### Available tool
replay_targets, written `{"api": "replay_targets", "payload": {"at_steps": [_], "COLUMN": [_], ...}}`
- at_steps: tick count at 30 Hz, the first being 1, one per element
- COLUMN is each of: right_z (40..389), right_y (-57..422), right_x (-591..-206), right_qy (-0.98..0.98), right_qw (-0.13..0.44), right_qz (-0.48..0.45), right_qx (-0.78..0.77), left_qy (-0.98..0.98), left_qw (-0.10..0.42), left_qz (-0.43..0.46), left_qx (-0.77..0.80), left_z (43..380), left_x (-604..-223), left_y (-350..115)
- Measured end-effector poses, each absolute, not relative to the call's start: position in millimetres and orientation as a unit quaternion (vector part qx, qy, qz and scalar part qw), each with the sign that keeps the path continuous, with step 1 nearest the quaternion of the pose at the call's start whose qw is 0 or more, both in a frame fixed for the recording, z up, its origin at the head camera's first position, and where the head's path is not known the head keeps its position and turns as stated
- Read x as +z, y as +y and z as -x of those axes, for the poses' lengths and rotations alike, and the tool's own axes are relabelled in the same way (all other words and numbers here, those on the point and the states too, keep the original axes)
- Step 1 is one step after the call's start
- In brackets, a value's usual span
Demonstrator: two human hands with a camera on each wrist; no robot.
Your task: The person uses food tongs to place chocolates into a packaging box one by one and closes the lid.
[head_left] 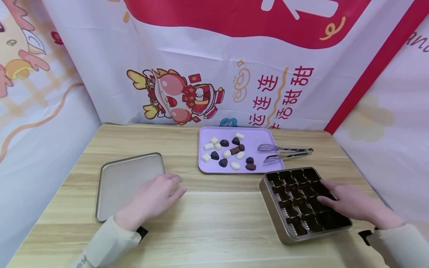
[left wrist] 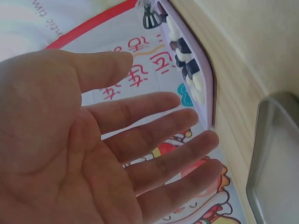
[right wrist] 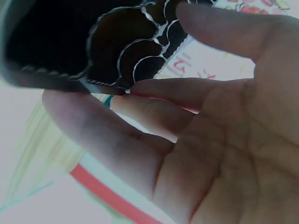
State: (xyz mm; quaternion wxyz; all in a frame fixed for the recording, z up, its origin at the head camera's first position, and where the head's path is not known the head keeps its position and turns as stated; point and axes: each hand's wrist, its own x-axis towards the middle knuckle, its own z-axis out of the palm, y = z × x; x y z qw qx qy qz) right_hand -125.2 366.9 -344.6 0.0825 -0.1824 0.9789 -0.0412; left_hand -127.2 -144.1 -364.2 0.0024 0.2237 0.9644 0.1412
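Note:
My right hand [head_left: 350, 201] grips the right edge of a deep metal tin [head_left: 278, 219], its thumb over the top and its fingers along the outer side. Inside the tin sits a dark brown divided insert [head_left: 301, 193] with several compartments. In the right wrist view the insert [right wrist: 126, 42] shows close up, with the fingers [right wrist: 107, 135] against the tin's wall. My left hand [head_left: 155, 195] holds nothing, its fingers spread in the left wrist view. It is over the right side of a flat metal lid [head_left: 127, 182] and the table beside it.
Behind the tin lies a lilac tray [head_left: 234, 131] with several white and dark chocolates [head_left: 223, 162]. Metal tongs [head_left: 288, 150] rest across its right side, handles past the rim. Printed cloth [head_left: 228, 56] hangs around the back and sides of the wooden table [head_left: 214, 230].

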Motion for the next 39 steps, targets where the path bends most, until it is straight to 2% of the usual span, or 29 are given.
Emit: {"api": "replay_targets", "payload": {"at_steps": [9,16,25,30,39], "right_z": [113,110,107,103,93], "right_y": [328,299,267,251,215], "right_x": [-340,-345,-351,-353,-355], "right_qy": [0.968,0.952,0.932,0.924,0.924], "right_qw": [0.087,0.057,0.045,0.071,0.032], "right_qz": [0.218,0.275,0.329,0.324,0.337], "right_qx": [-0.090,-0.120,-0.146,-0.190,-0.177], "left_qy": [0.961,0.959,0.952,0.947,0.940], "left_qw": [0.003,0.011,0.026,0.015,-0.007], "left_qz": [-0.237,-0.243,-0.247,-0.257,-0.289], "left_qx": [0.144,0.147,0.181,0.195,0.181], "left_z": [120,117,112,116,124], "left_x": [-367,-367,-374,-381,-391], "left_y": [-131,-122,-110,-104,-100]}}
